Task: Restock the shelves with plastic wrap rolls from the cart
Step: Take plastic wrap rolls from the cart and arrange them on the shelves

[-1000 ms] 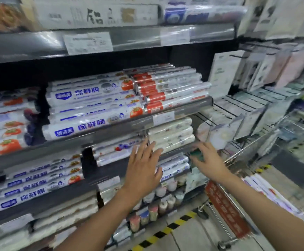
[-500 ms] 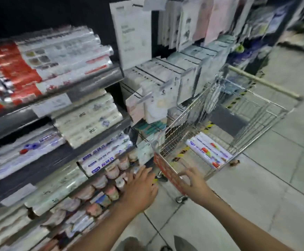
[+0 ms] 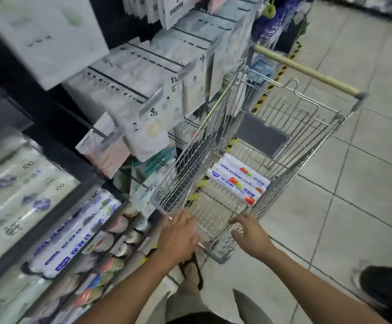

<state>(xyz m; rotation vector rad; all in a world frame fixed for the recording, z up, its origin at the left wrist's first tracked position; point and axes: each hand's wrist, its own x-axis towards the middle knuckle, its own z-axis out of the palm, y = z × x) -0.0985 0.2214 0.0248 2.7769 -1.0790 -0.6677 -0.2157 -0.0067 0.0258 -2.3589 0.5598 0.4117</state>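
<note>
stocked shelves [image 3: 68,232] fill the left. the left hand [image 3: 178,237] reaches over the near rim of the wire cart [image 3: 311,141], fingers straight and close together, holding nothing. the plastic wrap rolls [image 3: 237,181] lie on the cart floor, well ahead of both hands. the right hand [image 3: 251,237] is over the near end, fingers loosely bent and apart, empty.

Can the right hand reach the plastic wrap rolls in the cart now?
Probably yes: the cart is open on top, nothing covers the plastic wrap rolls, and the right hand is empty at its near end.

Hanging white packets [image 3: 153,106], tiled floor [image 3: 365,206], striped tape [image 3: 261,100]
</note>
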